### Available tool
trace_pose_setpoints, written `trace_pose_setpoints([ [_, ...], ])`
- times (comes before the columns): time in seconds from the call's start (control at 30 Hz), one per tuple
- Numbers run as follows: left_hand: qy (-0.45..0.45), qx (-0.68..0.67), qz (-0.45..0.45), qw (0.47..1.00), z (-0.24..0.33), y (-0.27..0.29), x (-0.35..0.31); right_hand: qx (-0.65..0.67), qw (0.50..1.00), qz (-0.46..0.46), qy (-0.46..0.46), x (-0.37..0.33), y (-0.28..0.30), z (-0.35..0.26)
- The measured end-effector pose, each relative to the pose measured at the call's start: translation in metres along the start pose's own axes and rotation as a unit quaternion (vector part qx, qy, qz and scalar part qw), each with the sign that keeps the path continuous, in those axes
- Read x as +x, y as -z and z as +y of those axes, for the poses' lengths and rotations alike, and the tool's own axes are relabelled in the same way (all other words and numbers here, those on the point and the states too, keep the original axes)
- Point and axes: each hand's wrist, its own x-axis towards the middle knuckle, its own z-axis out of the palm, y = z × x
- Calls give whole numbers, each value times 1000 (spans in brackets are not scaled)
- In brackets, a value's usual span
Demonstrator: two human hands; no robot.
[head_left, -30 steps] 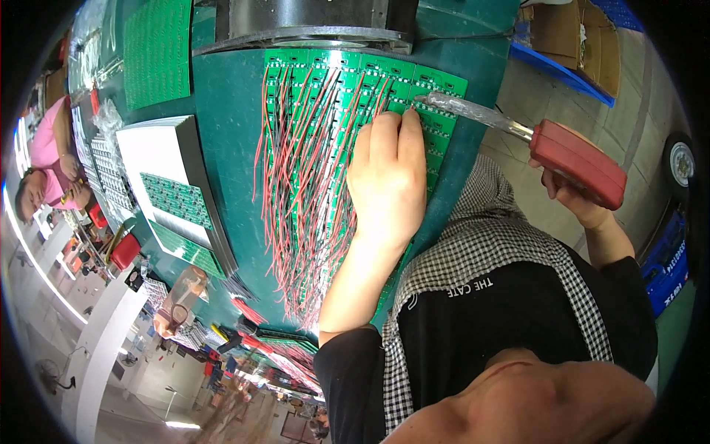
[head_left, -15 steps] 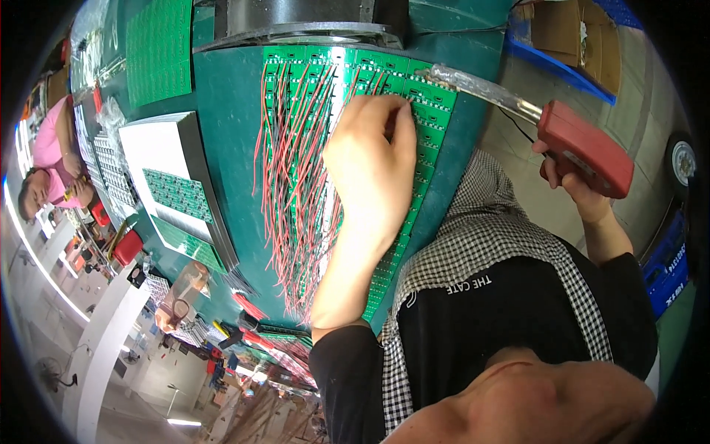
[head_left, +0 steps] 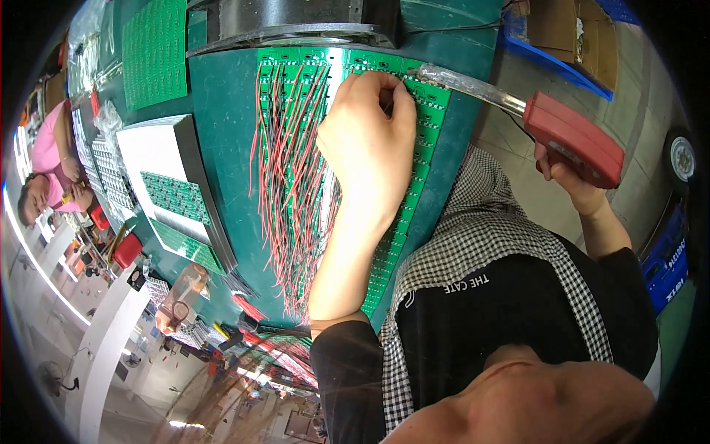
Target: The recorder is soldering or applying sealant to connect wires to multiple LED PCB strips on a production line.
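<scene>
A panel of green circuit boards point(head_left: 423, 152) lies on the green tabletop, with many red and black wires point(head_left: 285, 159) trailing over its left part. My left hand point(head_left: 367, 129) is over the panel's upper middle, thumb and fingertips pinched together near the board surface. What they pinch is hidden. My right hand point(head_left: 577, 185) is closed around the red handle of a soldering gun point(head_left: 573, 137). Its metal barrel reaches left over the panel's far right corner, and the tip is close to my left fingertips. Whether the tip touches the board, I cannot tell.
A black curved stand point(head_left: 296, 33) is at the far edge. Left are a green board sheet point(head_left: 157, 55) and a white-topped stack point(head_left: 151, 144) bearing smaller boards point(head_left: 176, 196). A cardboard box point(head_left: 595, 44) in a blue bin stands right. A co-worker in pink point(head_left: 55, 148) sits far left.
My left hand has moved slightly farther away along the panel, fingers still pinched. The soldering gun has shifted a little left, its tip now nearer those fingers. The whole view has moved slightly.
</scene>
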Motion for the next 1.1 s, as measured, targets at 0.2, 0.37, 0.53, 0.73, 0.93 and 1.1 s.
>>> trace_pose_setpoints([
  [0.2, -6, -1, -5, 1000, 1, -2, 0, -22, 999, 28, -19, -2, 3, 5],
  [0.37, -2, 1, -2, 1000, 1, 0, 1, -256, 953, -3, 164, 18, -2, -15],
  [0.53, -12, -8, 2, 1000, 2, -3, 3, -20, 1000, 2, -2, -4, 5, -3],
  [0.73, -16, 16, 22, 999, 3, 5, 2, -6, 996, 42, 84, -8, 3, 1],
  [0.93, -127, 70, 20, 989, 0, 8, -18, -92, 962, 89, 241, 25, 6, -52],
  [1.1, -206, 301, 45, 930, -20, 13, -63, -229, 898, 73, 369, 136, 1, -97],
])
